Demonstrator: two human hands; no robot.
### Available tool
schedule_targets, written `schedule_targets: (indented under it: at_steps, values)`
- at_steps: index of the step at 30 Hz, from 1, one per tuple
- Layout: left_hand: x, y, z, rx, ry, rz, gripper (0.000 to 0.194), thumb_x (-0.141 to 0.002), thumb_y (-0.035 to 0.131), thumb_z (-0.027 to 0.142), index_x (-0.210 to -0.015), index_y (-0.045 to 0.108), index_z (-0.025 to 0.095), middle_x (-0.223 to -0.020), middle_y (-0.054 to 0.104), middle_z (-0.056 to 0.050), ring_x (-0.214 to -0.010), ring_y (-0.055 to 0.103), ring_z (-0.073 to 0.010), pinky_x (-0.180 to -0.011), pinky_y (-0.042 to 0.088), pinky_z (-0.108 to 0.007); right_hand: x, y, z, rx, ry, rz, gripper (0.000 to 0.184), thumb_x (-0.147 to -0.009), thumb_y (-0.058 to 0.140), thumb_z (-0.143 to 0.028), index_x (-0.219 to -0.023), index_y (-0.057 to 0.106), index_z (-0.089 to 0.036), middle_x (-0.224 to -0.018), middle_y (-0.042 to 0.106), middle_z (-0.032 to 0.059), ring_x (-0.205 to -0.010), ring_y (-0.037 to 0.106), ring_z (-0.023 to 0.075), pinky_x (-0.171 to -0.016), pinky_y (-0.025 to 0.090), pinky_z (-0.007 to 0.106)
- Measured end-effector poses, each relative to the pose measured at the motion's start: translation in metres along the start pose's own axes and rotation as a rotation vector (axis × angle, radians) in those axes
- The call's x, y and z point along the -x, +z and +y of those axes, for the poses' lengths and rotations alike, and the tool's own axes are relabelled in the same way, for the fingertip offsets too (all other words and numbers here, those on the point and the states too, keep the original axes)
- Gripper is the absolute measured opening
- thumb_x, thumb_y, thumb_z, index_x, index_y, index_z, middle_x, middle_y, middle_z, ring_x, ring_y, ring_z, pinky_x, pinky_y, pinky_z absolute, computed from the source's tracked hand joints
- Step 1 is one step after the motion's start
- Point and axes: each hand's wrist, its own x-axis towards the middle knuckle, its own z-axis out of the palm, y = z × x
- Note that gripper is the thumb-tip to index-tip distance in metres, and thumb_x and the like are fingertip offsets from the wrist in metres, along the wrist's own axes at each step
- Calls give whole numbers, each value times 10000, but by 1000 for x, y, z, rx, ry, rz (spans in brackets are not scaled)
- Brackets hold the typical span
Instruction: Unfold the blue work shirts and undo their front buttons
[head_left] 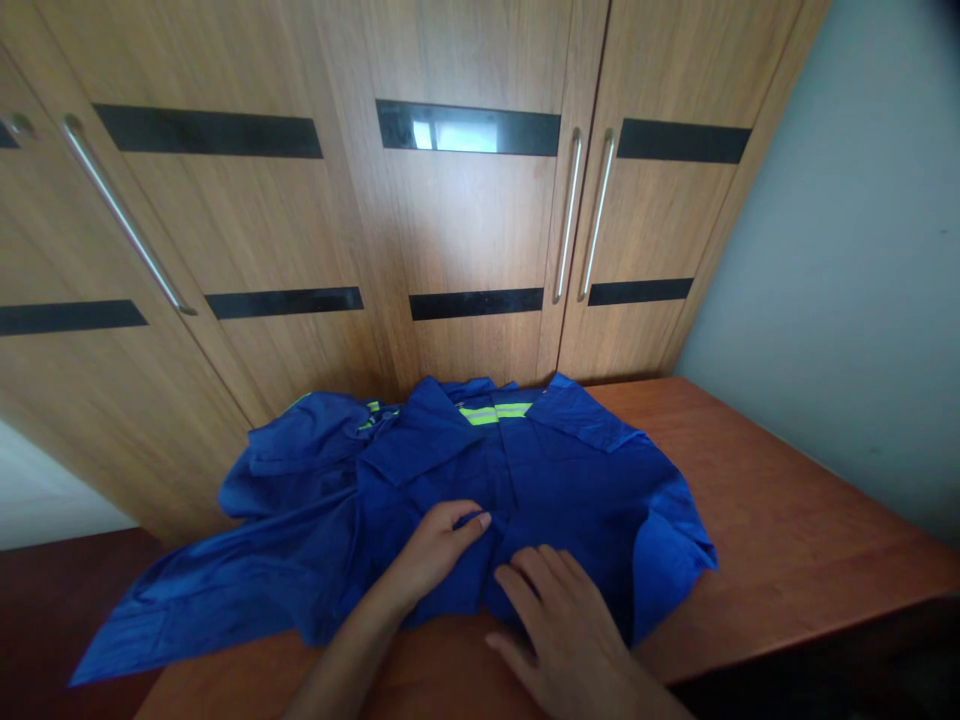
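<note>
1. Two bare hands are seen over the near part of a blue garment (585,480). By the right hand (562,610), nothing is seen to be gripped: its fingers are loosely bent at the cloth, and its thumb is held apart from them. Whether the cloth is pressed by the fingertips cannot be told.

2. By the left hand (439,550), a small fold at the front opening seems to be pinched; the thumb and the forefinger are nearly closed on it. How firmly it is held cannot be seen.

3. The garment is spread on a reddish-brown table (757,530), with its lower edge near the table's front edge. One sleeve (202,590) is stretched out to the left, and more cloth is bunched above it.

4. The step in hand is judged to be the arranging of the two front edges, which are laid close together at the middle. For a next move, a light pinch by both hands and a small, even pull would be called for, so that the cloth is not wrinkled.

5. At the far side, the collar (427,440) is spread open, and a yellow-green band (480,415) is shown inside it. Behind, a wooden wardrobe (465,230) is seen.
</note>
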Motion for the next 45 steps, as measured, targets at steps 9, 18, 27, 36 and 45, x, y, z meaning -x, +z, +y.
schedule_targets:
  at_steps: [9, 18, 27, 36, 45]
  values:
    - [-8, -3, -11, 103, -73, 58, 451, -775, 548, 580, -649, 589, 149, -607, 517, 22, -596, 441, -136, -534, 343, -228, -16, 9, 14, 12, 65, -98, 242, -828, 588, -212, -1066, 567, -250, -948, 601, 36, -858, 568, 224, -770, 467, 367]
    - [-15, -1, -20, 166, -113, 96, 437, -754, 569, 562, -725, 665, 137, -675, 648, -17, -670, 558, -193, -628, 421, -271, -23, 12, 6, 129, 50, -116, 449, -835, 563, -164, -1271, 490, -238, -1039, 583, 73, -932, 540, 243, -816, 454, 395]
    - [-20, -4, -25, 136, -60, 126, 376, -780, 563, 434, -970, 708, 144, -930, 717, -69, -909, 611, -242, -841, 436, -339, -33, 20, 4, 100, 73, -134, 426, -800, 542, -126, -1220, 550, -200, -944, 616, 90, -864, 557, 243, -744, 465, 363]
    - [-10, -7, -19, -183, 120, 260, 258, -841, 517, 339, -959, 689, 186, -962, 706, -55, -921, 629, -222, -850, 456, -326, -25, 21, 32, -734, 404, 114, 157, -809, 493, -173, -822, 648, -194, -740, 604, 10, -676, 567, 149, -620, 447, 234]
    - [43, 35, 40, -554, 485, 347, 156, -859, 544, 266, -961, 656, 227, -1036, 627, -67, -1003, 548, -225, -902, 408, -371, -28, -8, 31, -1117, 613, 191, 212, -805, 590, -391, -842, 637, -187, -781, 617, 7, -753, 572, 165, -691, 463, 240]
